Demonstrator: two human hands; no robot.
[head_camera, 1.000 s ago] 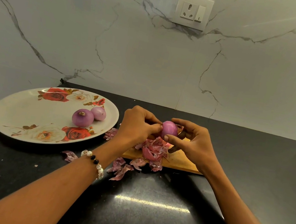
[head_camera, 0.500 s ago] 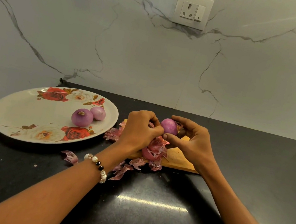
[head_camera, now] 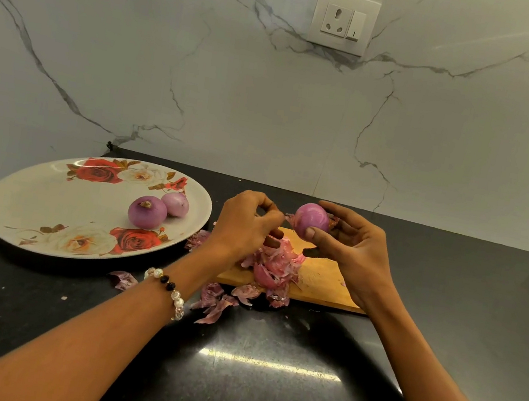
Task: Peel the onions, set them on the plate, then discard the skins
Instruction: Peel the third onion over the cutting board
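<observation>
A person's right hand [head_camera: 350,248] holds a nearly bare onion [head_camera: 311,221] above a wooden board [head_camera: 320,278], thumb on its near side and fingers curled round its back, while the left hand [head_camera: 244,228], fingers curled in, pinches at a shred of skin [head_camera: 289,218] at the onion's left edge. Two peeled onions [head_camera: 157,209] sit touching each other on the flowered plate [head_camera: 31,198] to the left, on a black counter [head_camera: 260,390]. Loose skins [head_camera: 275,264] are heaped on the board's near edge, and some have spilled onto the counter beside the plate. The risks from here look small: the smooth onion, held high by one hand, could slip and roll off the board if the last pull is sharp; thin scraps may stay stuck to it and ride to the plate; and strays under the wrists could be missed when the skins are gathered for discarding. No brand, label or legible writing shows anywhere, including on the wall socket [head_camera: 345,20].
</observation>
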